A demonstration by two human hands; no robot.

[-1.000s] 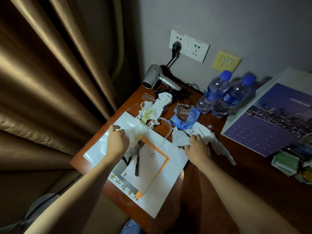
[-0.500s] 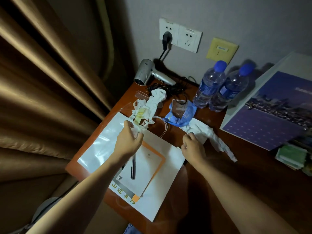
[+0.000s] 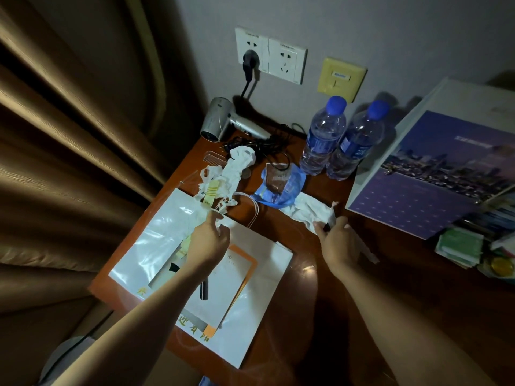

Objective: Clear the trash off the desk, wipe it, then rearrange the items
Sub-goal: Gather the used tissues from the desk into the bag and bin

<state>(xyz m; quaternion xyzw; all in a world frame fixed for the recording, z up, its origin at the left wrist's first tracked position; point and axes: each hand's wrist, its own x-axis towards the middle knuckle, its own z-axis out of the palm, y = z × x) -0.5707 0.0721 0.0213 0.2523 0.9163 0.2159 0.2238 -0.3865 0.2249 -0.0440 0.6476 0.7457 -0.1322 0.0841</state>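
On the brown desk (image 3: 320, 274), my left hand (image 3: 209, 242) reaches over a flat white paper bag (image 3: 156, 240). Its thumb and fingers pinch the near end of a torn white and yellow wrapper (image 3: 223, 181). My right hand (image 3: 337, 243) grips the near end of a crumpled white tissue (image 3: 309, 208), and a strip of the tissue trails out behind the hand. A blue plastic wrapper (image 3: 281, 186) lies between the two pieces of trash. On the bag lie a notepad with an orange border (image 3: 237, 274) and a black pen (image 3: 204, 291).
A silver hair dryer (image 3: 223, 119) with a tangled black cord and a comb (image 3: 213, 157) sit at the back left. Two water bottles (image 3: 323, 135) stand by the wall. A purple picture board (image 3: 434, 174) leans at the right above stacked packets (image 3: 459, 246). Curtains hang to the left.
My right hand has shifted right along the tissue and now grips its near end. My left hand stays at the wrapper's lower end. The camera has moved closer.
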